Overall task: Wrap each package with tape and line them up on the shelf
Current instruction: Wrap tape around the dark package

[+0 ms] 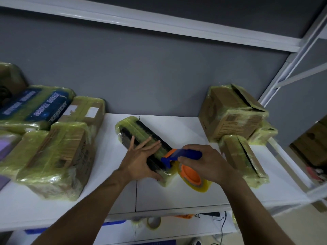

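A long black package (134,131) wrapped in yellowish tape lies slanted in the middle of the white shelf (177,197). My left hand (141,156) rests flat on it, fingers straight and spread over its top, thumb down its near side. My right hand (205,161) grips the blue handle of a tape dispenser (178,156). Its orange hub holds a roll of clear yellowish tape (194,179), set against the package's near end.
Several taped packages crowd the shelf's left side, the nearest a brown box (54,156). On the right, a taped cardboard box (230,112) is stacked over two smaller taped ones (242,158). A spare tape roll (154,222) lies on the lower shelf. A white shelf post (283,71) rises on the right.
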Tool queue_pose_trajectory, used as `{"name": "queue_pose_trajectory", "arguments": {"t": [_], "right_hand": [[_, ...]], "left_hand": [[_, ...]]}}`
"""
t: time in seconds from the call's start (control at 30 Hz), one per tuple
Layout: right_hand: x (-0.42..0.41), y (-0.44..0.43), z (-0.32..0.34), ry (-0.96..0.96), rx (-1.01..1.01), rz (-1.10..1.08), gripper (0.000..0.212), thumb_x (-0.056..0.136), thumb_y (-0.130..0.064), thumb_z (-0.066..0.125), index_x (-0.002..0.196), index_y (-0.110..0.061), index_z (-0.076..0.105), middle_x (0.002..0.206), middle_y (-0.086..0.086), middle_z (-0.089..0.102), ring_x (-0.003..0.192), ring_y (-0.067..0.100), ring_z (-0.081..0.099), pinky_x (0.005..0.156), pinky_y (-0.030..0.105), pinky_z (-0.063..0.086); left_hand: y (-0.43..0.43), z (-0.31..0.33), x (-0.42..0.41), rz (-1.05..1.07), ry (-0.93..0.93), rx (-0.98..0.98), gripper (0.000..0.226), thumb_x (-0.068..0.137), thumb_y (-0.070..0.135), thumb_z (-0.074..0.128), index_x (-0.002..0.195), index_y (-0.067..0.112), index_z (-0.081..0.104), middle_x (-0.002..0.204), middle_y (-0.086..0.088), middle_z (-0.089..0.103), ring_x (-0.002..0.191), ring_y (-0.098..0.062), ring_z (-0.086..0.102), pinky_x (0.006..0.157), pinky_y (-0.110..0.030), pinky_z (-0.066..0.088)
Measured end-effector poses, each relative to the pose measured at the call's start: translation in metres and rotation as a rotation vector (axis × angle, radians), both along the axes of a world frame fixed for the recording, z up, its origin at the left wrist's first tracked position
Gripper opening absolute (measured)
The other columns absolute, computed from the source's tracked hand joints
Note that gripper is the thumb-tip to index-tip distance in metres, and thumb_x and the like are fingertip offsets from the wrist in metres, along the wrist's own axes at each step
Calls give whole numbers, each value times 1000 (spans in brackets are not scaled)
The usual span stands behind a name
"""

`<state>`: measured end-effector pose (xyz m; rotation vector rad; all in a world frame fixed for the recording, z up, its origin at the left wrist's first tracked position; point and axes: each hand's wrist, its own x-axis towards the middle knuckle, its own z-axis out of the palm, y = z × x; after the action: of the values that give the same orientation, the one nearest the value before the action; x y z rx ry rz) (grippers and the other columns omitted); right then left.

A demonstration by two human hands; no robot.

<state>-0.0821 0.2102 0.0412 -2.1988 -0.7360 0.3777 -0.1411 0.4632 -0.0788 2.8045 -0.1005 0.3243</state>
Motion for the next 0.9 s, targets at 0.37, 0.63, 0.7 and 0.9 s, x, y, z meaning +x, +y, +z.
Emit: {"name": "queue_pose_trajectory", "arguments": {"t": [0.37,0.63,0.7,0.9], "right_hand": [[-7,-4,2,-14,-6,11,23,79,-58,69,92,-74,59,100,-40,62,91,-9,64,80,27,60],[-10,-23,9,-79,-27,-8,36,89,-48,74,90,-79,55,96,-45,62,91,-15,61,68,1,45],[-12,-23,2,-51,-27,-18,32,89,-48,74,94,-75,58,95,-41,65,90,-13,63,65,2,46],[-6,-31,-9,62,1,-84,27,83,-52,79,107,-54,66,101,-37,67,95,-10,65,70,6,49]], "left_hand": [[-20,-8,0,30,-62,-92,111,59,103,47,152,45,38,158,36,22,151,8,3,123,-53,-14],[0,2,15,31,-8,-130,109,59,97,58,152,43,40,158,37,21,149,12,-2,122,-51,-19],[0,2,16,27,-7,-100,107,63,91,61,154,42,35,161,32,19,151,7,-5,121,-53,-20],[-12,-2,16,-52,24,-35,86,76,68,57,155,44,32,162,32,13,155,-3,-1,116,-58,-23]]}}
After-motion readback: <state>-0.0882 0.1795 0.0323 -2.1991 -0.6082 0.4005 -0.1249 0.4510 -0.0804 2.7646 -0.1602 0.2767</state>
